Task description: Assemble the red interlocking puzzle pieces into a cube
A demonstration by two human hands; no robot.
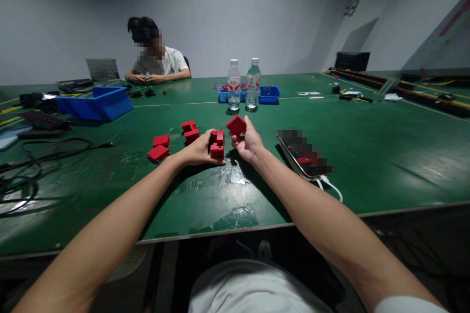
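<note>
My left hand (200,150) is wrapped round the left side of a notched red block (217,145), low over the green table. To its right, my right hand (248,143) grips a flat red piece (236,125), tilted so that one corner points up, a short gap away from the block. Left of my left hand lie another notched red block (190,132) and two flat red pieces, one (160,141) behind the other (158,153). My fingers partly cover the held block and piece.
A phone (303,156) with a white cable lies at right. Behind stand two water bottles (234,85) and small blue trays (269,95). A large blue bin (96,103) and black cables (55,144) are at left. A person (157,61) sits across the green table (352,156).
</note>
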